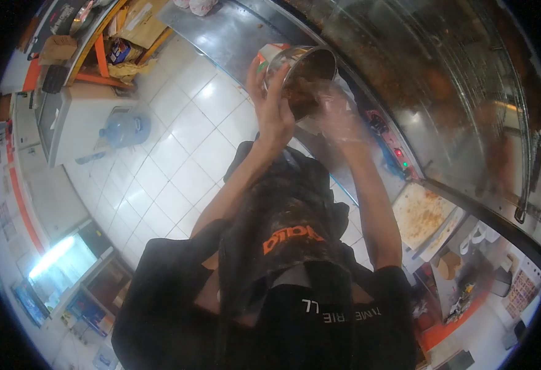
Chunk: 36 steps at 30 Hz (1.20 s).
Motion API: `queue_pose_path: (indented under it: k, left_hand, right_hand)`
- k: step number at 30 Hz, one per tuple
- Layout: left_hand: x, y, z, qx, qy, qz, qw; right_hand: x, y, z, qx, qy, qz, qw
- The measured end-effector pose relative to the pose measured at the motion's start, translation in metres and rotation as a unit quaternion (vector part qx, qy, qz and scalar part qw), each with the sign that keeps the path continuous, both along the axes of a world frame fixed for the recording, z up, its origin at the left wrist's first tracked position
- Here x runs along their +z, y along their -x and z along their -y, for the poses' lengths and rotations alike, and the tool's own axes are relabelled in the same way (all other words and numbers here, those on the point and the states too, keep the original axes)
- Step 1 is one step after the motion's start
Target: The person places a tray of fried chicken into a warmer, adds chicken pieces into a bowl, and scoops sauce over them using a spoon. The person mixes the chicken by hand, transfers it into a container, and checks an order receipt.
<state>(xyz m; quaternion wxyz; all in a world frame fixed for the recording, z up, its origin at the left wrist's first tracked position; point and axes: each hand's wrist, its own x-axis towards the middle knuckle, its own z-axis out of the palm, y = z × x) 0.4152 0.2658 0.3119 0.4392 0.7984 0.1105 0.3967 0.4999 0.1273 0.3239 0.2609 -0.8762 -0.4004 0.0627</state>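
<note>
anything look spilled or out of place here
Yes, a little: the pale board toward the right of the picture is streaked with brown smears, so it looks soiled. The metal container is tilted, but the left hand supports it, so that seems ordinary.

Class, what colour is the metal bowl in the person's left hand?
Shiny silver; the metal bowl shows best in the head view.

blue water jug (126,131) | white floor tiles (181,160) | stained board (423,216) — lower right
</note>
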Motion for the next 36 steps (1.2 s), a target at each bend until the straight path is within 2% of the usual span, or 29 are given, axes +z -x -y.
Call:
queue_pose_path:
  k: [4, 6, 10, 12, 13, 15, 19, 22, 24, 31, 33, 36]
  left_hand:
    - [0.005, 0.002, -0.001, 0.015, -0.020, -0.003, 1.000]
    - [0.006, 0.003, -0.001, 0.016, -0.015, -0.022, 1.000]
    - [0.004, 0.004, -0.002, 0.019, -0.026, -0.022, 0.999]
    - [0.003, 0.004, -0.003, 0.022, -0.048, -0.008, 0.999]
    - [0.002, 0.004, -0.004, 0.022, -0.048, -0.009, 0.999]
    - [0.001, 0.004, -0.005, 0.018, -0.057, -0.015, 0.998]
    - [0.001, 0.006, -0.004, 0.009, -0.045, -0.014, 0.999]
    - [0.001, 0.007, -0.005, 0.024, -0.047, -0.028, 0.998]
    - [0.002, 0.006, -0.006, 0.022, -0.058, -0.012, 0.998]
    - [0.004, 0.004, -0.006, 0.027, -0.065, -0.017, 0.997]
    - [0.006, 0.004, -0.006, 0.029, -0.059, -0.008, 0.998]
    - [0.005, 0.003, -0.007, 0.031, -0.064, -0.009, 0.997]
  right_hand:
    - [0.025, 0.000, 0.004, 0.014, -0.010, -0.004, 1.000]
    - [0.035, 0.005, 0.004, -0.029, 0.036, -0.061, 0.997]
    - [0.027, 0.005, 0.008, -0.027, 0.034, -0.086, 0.995]
    - [0.024, 0.005, 0.011, -0.087, 0.011, -0.191, 0.978]
    - [0.022, 0.005, 0.014, -0.086, 0.011, -0.192, 0.978]
    - [0.019, 0.005, 0.018, -0.040, 0.033, -0.092, 0.994]
    - [0.021, 0.009, 0.021, -0.064, 0.033, -0.102, 0.992]
    - [0.014, 0.009, 0.025, -0.108, 0.029, -0.153, 0.982]
    - [0.006, 0.007, 0.029, -0.069, 0.024, -0.102, 0.992]
    - [0.002, 0.005, 0.034, -0.064, 0.021, -0.081, 0.994]
    - [0.016, 0.007, 0.032, -0.100, -0.013, -0.114, 0.988]
    - [0.023, 0.005, 0.027, -0.109, 0.009, -0.091, 0.990]
